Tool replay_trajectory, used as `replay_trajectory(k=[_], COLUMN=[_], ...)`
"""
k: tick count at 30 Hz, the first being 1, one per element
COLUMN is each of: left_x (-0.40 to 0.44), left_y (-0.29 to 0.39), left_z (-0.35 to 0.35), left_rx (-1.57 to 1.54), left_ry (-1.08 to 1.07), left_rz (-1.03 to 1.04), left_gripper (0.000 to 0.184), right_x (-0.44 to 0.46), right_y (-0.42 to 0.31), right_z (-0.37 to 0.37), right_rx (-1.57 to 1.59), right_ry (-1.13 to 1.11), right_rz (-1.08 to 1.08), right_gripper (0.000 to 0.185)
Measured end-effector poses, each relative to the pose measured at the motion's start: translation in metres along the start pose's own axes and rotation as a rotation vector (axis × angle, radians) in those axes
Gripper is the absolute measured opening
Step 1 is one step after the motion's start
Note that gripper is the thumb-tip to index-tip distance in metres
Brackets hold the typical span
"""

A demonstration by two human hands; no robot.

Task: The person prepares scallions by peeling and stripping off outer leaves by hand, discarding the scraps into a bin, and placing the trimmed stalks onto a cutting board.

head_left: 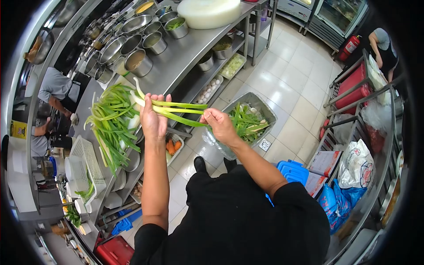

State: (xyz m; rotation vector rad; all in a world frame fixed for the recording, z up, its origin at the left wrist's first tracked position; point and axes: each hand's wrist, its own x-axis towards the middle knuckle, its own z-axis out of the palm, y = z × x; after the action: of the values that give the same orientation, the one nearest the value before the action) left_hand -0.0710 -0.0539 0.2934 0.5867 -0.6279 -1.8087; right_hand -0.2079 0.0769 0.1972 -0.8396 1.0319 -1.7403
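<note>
Stretched between my two hands is a small bunch of spring onions (183,108), white ends to the left and green leaves to the right. My left hand (154,115), palm up, grips the stalks near the white part. With thumb and fingers, my right hand (218,126) pinches the green ends. Left of my left hand, a large pile of spring onions (114,117) lies on the steel counter (187,55). Below and beyond my right hand, a grey bin (270,110) with a plastic liner holds green leaf scraps (247,124).
Steel pots (139,63) crowd the counter's far side, near a round white block (208,12). A white basket (86,161) stands at left. Eggs (209,90) sit on the lower shelf. A rack with bags (357,163) is at right. Co-workers (59,88) stand across the counter.
</note>
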Motion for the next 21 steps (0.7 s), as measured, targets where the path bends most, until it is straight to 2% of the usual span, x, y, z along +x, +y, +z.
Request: replay_trajectory(k=[6, 8, 10, 12, 16, 18, 20, 21], left_x=[-0.014, -0.017, -0.019, -0.029, -0.038, -0.034, -0.028, -0.022], left_y=[0.005, 0.002, -0.004, -0.010, 0.005, 0.024, 0.037, 0.044], left_z=[0.006, 0.006, 0.006, 0.007, 0.022, 0.014, 0.009, 0.000], left_rx=[0.057, 0.096, 0.109, 0.131, 0.203, 0.216, 0.198, 0.157], left_ry=[0.037, -0.008, -0.016, -0.021, 0.102, 0.043, 0.063, 0.064], left_rz=[0.114, 0.195, 0.232, 0.261, 0.398, 0.433, 0.431, 0.425], left_gripper=[0.013, 0.012, 0.012, 0.013, 0.016, 0.017, 0.016, 0.015], right_x=[-0.001, 0.003, 0.007, 0.009, 0.013, 0.011, 0.013, 0.016], right_y=[0.006, 0.006, 0.016, 0.021, 0.046, 0.043, 0.015, 0.009], right_z=[0.016, 0.017, 0.017, 0.021, 0.000, -0.004, 0.001, -0.001], right_rx=[0.003, 0.128, 0.072, 0.176, 0.240, 0.343, 0.435, 0.340], right_ry=[0.026, 0.001, 0.033, 0.103, 0.158, 0.082, -0.169, -0.302], right_rz=[0.019, 0.096, 0.105, 0.179, 0.301, 0.293, 0.526, 0.494], right_gripper=[0.027, 0.026, 0.025, 0.024, 0.021, 0.019, 0.018, 0.020])
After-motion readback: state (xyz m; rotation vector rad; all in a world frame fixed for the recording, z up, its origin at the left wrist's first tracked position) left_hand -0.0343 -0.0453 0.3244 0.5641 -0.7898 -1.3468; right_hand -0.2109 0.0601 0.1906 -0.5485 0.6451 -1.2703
